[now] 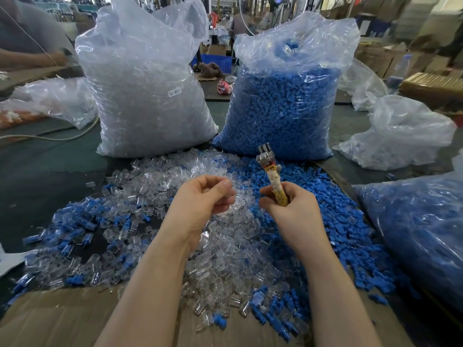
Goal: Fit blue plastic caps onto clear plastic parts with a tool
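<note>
Nearest the camera: flattened cardboard point(62, 319) covers the front edge of the desk point(50, 171). On it and beyond lies the loose pile of clear plastic parts point(225, 266), taken here as the landmark.

Left hand point(200, 199) hovers above the pile's middle, fingers curled, thumb and forefinger pinched together; whether a clear part sits in the pinch cannot be told.

Right hand point(290, 209), just right of the left and over the pile's right edge, fingers clenched around the tool point(271, 176). Tool long axis near upright, leaning slightly left and away; its metal head points up and away, tape-wrapped handle down in the fist.

Right of the pile: loose blue caps point(333, 221), the two heaps merging along their border. Left of the pile: scattered capped pieces point(82, 221), blue and clear mixed.

Behind the pile, standing upright: bag of clear parts point(150, 91) on the left, labelled SJ-017; bag of blue caps point(285, 108) on the right, top open. Far right of the pile: another bag point(416, 234) of blue pieces, lying low.
</note>
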The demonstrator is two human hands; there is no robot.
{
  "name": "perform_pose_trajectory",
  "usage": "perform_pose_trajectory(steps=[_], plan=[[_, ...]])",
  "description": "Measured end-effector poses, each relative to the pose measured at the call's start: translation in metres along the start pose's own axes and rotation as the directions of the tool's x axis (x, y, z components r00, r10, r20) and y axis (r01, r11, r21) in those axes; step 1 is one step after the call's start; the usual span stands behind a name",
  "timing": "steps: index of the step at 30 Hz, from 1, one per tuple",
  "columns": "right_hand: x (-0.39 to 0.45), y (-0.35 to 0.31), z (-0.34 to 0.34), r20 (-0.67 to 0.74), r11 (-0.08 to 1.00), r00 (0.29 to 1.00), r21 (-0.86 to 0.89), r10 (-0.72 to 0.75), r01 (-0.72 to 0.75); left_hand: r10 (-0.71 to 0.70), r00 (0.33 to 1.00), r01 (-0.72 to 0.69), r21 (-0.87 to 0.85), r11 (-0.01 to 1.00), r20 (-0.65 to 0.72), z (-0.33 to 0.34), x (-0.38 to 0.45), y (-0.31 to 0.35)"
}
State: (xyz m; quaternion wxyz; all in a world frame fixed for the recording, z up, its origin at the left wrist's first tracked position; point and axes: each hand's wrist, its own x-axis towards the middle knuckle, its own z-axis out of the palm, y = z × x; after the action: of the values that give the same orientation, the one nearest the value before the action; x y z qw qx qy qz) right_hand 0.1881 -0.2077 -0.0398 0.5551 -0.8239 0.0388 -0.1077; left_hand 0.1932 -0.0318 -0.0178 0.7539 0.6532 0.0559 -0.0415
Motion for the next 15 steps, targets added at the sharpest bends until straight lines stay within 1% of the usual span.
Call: perform_pose_trajectory(steps=[2, 7, 11, 13, 15], plan=[[-0.0008, -0.0009, 0.0011, -0.003, 0.999, 1.0, 0.036, -0.014, 0.014, -0.01, 0.999, 0.013, -0.084, 0.996, 0.035, -0.0021, -0.0006, 0.0013], [-0.0044, -0.0045, -0.0004, -0.003, 0.992, 0.999, 0.118, -0.051, 0.051, 0.003, 0.994, 0.017, -0.182, 0.983, 0.109, -0.0055, -0.0012, 0.0034], [-0.0046, -0.007, 0.0002, 0.001, 0.987, 0.999, 0.151, -0.048, 0.048, 0.005, 0.997, 0.003, -0.099, 0.995, 0.08, -0.0047, -0.0008, 0.0029], [-0.0049, -0.0074, 0.0004, -0.005, 0.986, 0.998, 0.157, -0.057, 0.057, 0.022, 0.999, -0.021, -0.021, 1.0, 0.037, -0.0027, -0.0012, 0.0018], [-0.0056, -0.0083, 0.0002, -0.011, 0.984, 0.997, 0.16, -0.08, 0.08, 0.045, 0.999, -0.045, 0.018, 0.999, -0.022, -0.0002, -0.0019, 0.0007]])
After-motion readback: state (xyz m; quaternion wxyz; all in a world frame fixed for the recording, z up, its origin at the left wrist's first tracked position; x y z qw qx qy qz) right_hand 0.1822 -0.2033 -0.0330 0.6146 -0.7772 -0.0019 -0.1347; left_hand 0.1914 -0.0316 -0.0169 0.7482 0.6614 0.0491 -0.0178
